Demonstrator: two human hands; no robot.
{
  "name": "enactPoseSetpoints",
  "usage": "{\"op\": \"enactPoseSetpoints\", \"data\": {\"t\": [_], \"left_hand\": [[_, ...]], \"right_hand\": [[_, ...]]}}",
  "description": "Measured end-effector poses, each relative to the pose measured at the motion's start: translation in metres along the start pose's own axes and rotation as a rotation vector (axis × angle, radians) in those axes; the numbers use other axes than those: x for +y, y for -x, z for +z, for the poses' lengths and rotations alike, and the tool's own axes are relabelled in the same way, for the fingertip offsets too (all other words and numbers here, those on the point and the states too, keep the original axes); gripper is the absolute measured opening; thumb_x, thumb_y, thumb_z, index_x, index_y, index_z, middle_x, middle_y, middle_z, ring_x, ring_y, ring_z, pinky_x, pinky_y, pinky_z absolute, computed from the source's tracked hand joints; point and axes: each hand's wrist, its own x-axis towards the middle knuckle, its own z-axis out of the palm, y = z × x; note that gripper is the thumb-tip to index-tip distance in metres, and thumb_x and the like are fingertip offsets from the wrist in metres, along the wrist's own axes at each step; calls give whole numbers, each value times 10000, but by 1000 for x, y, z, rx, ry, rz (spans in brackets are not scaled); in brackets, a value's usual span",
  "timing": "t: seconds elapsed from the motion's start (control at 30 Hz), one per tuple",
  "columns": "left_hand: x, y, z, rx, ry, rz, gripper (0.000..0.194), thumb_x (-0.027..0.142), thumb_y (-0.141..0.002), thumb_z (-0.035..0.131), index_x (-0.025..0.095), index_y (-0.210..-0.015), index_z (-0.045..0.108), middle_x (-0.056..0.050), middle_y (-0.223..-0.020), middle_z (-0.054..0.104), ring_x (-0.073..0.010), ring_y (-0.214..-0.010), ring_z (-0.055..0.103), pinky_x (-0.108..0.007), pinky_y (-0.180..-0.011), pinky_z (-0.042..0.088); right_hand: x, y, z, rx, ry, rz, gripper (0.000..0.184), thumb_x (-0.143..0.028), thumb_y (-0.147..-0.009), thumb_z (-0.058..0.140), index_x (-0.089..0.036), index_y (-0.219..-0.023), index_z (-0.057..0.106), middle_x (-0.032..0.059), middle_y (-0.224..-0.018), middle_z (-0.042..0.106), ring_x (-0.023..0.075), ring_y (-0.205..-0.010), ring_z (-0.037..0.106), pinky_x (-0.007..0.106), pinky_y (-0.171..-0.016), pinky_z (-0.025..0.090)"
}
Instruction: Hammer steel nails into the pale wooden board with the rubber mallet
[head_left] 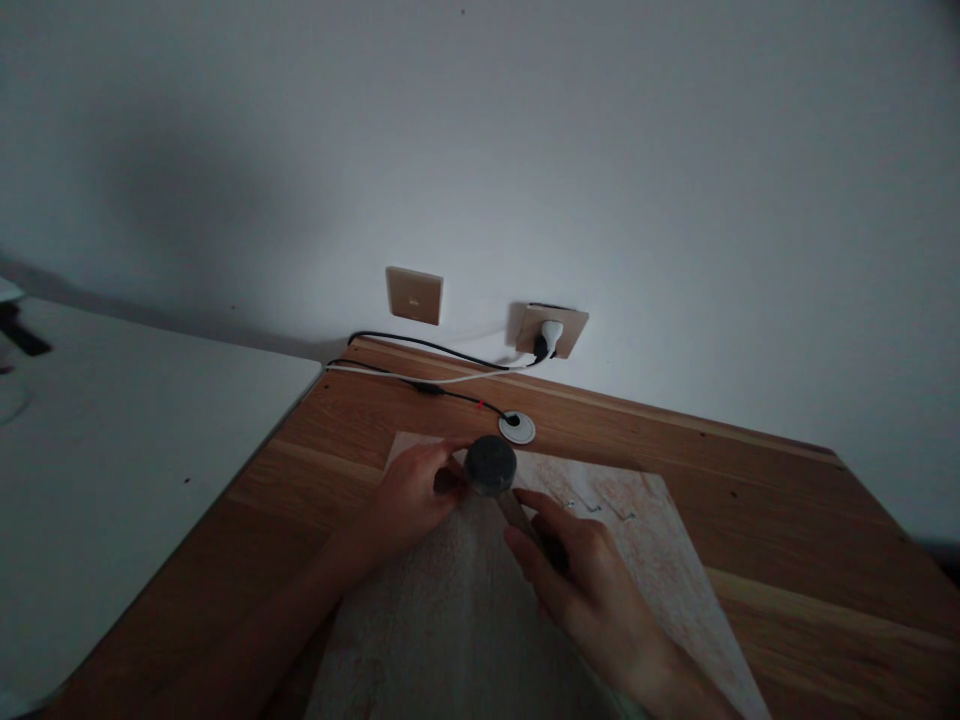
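The wooden bench (pixel 810 560) carries a pale, worn board (pixel 420 600), which lies flat and probably needs to stay steady under any blow. Over it, the right hand (pixel 581 560) is wrapped around the handle of a mallet (pixel 490 464), whose round dark head sits near the board's far edge. The left hand (pixel 412 490) curls just beside that head; whether its fingertips pinch anything is hidden, so I cannot tell. Good work here likely means short, square taps, with those fingertips kept low and clear of the face. Small metal pieces (pixel 628 516) lie on the board, right of the mallet, best left out of its path.
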Motion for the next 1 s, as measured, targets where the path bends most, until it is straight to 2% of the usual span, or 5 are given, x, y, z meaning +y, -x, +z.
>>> {"op": "enactPoseSetpoints", "data": {"t": [0.33, 0.43, 0.63, 0.87, 1.0], "left_hand": [[-3, 0, 1, 6, -23, 10, 308, 84, -816, 690, 212, -1088, 757, -63, -1165, 815, -248, -1042, 764, -354, -911, 587], [-6, 0, 2, 7, -54, 20, 260, 66, -800, 700, 208, -1011, 754, -54, -1127, 818, -249, -1036, 759, -357, -909, 577], [-8, 1, 3, 8, -86, 27, 340, 44, -784, 722, 218, -1074, 756, -37, -1038, 818, -251, -1013, 757, -362, -929, 570], [-6, 1, 1, -17, -46, 8, 655, 135, -857, 705, 244, -1495, 598, -61, -1143, 798, -259, -1063, 744, -395, -972, 579], [-9, 2, 3, -26, -62, -6, 715, 157, -867, 702, 257, -1558, 547, -44, -1057, 793, -254, -1006, 739, -387, -933, 579]], "right_hand": [[2, 2, -1, 3, 6, 7, 455, -441, -1026, 508, -99, -1265, 687, -58, -611, 542, 150, -493, 510, 289, -476, 364], [1, 2, 0, 21, -14, 19, 485, -465, -1024, 508, -89, -1285, 667, -54, -624, 548, 154, -492, 533, 289, -466, 380], [0, 2, -1, 26, -25, 8, 486, -481, -1034, 510, -84, -1273, 657, -69, -606, 525, 150, -457, 527, 291, -451, 384], [4, 3, 2, 17, 1, -16, 430, -439, -1043, 506, -107, -1252, 680, -55, -621, 557, 149, -502, 522, 288, -478, 368], [2, 3, 1, 22, -46, 3, 467, -460, -1040, 517, -90, -1283, 665, -62, -620, 539, 144, -462, 535, 277, -438, 381]]}}
